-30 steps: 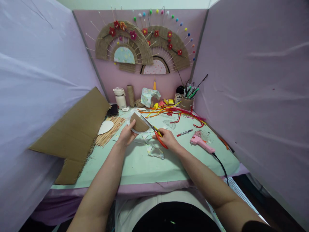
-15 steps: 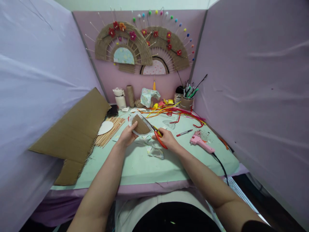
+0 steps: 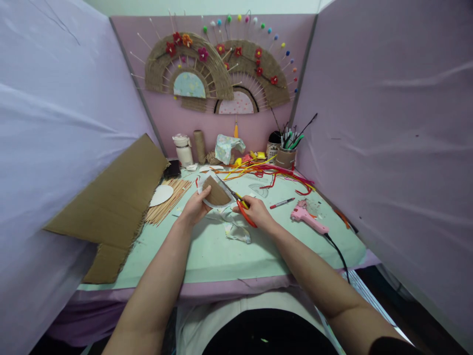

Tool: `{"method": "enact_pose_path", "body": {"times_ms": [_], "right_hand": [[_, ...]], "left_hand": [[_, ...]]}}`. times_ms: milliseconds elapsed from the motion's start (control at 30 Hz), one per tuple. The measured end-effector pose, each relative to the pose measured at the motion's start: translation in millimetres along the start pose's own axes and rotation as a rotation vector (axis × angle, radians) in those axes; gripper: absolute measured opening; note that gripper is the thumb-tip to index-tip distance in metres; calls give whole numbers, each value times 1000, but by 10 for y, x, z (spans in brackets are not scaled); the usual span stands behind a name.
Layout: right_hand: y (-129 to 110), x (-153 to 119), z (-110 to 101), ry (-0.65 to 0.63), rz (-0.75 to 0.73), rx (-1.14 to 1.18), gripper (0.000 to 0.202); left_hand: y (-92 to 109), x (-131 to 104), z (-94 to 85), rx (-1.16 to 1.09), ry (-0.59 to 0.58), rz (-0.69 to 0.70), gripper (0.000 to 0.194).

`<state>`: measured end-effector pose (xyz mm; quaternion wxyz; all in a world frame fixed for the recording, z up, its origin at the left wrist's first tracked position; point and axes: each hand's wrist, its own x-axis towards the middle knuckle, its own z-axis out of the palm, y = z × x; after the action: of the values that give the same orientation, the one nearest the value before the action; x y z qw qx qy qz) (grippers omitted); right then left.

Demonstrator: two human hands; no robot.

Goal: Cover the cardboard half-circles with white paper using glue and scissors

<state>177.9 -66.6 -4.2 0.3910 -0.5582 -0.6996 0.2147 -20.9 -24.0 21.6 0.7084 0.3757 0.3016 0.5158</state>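
My left hand (image 3: 196, 206) grips a small half-round cardboard piece (image 3: 217, 192) with pale fabric showing around its edge, thumb on top. In my right hand (image 3: 255, 212) are scissors (image 3: 245, 213) with red and yellow handles. Their blades point up and to the left, along the right edge of the fabric-edged piece. Below both hands, patterned fabric scraps (image 3: 237, 232) lie on the pale green table (image 3: 221, 261).
Thin wooden sticks (image 3: 168, 202) and a large cardboard sheet (image 3: 111, 197) are on the left. A pink glue gun (image 3: 308, 217), a pen (image 3: 282, 203) and colourful pipe cleaners (image 3: 273, 172) are on the right. Behind stand a white bottle (image 3: 183, 150) and a tool pot (image 3: 286, 159).
The scissors have shifted very slightly in my right hand, beside the piece. My left hand looks nearly unmoved.
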Motion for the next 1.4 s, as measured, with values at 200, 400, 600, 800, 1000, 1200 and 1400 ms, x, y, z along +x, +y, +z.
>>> {"method": "enact_pose_path", "body": {"times_ms": [200, 400, 600, 800, 1000, 1200, 1400], "right_hand": [[-5, -1, -6, 1, -2, 9, 38], [5, 0, 4, -38, 27, -2, 33], [14, 6, 18, -35, 38, -27, 31], [-5, -3, 4, -34, 37, -20, 33], [12, -5, 9, -18, 15, 0, 31], [24, -2, 22, -3, -3, 34, 35], [13, 6, 16, 8, -9, 36, 37]], "left_hand": [[-1, 30, -36, -8, 25, 36, 32], [-2, 35, -43, -8, 7, 35, 35], [-4, 13, -30, 4, -5, 19, 32], [-9, -13, 4, 42, -31, 16, 29], [-23, -13, 8, 39, -44, 20, 29], [-20, -17, 23, 31, -20, -1, 29], [-24, -6, 13, 21, -26, -7, 30]]}}
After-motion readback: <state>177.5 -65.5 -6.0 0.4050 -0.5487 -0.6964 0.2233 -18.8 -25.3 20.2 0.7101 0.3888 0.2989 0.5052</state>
